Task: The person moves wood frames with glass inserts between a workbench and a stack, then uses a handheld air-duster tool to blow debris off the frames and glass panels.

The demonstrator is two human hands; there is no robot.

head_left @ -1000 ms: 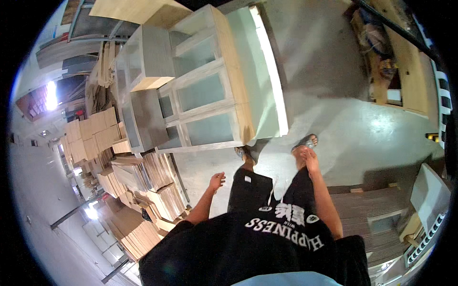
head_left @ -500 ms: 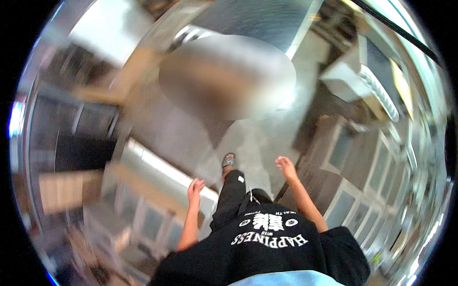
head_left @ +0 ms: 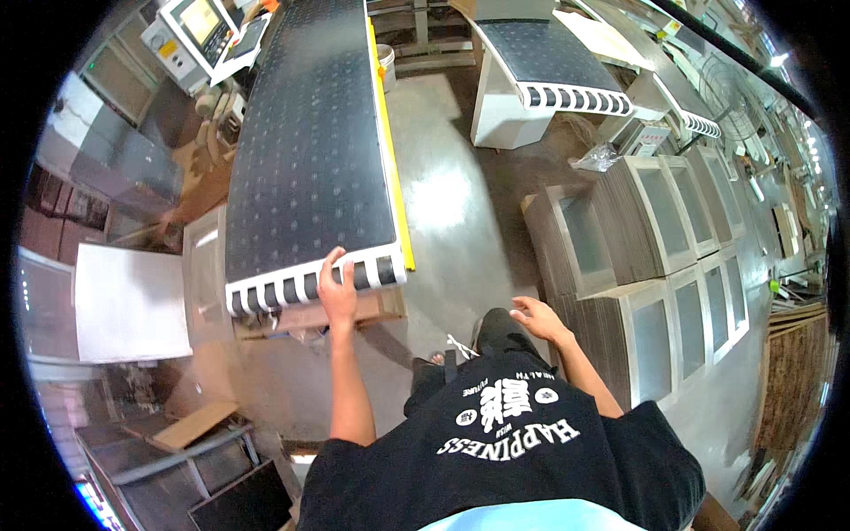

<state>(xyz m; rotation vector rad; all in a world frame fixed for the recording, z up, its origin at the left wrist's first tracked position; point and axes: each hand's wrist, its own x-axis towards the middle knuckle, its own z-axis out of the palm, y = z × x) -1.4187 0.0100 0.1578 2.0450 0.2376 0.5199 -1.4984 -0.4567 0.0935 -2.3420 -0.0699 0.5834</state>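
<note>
Head: hand (head_left: 337,290) at table edge (head_left: 279,295) beside aisle (head_left: 440,195)

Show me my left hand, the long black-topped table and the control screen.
Left hand (head_left: 339,296): head view, on the back of the hand.
Long black-topped table (head_left: 310,168): head view, on its bare dark top.
Control screen (head_left: 202,21): head view, middle of its display.

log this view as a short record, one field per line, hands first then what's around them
left hand: at the near end of the black-topped conveyor table, contact unclear
right hand: fingers loosely bent, holding nothing
conveyor trim: yellow strip along the right side
right side: stacked framed panels with grey centres
left side: white board
upper left: control console with lit screen
upper right: second black-topped table
</note>
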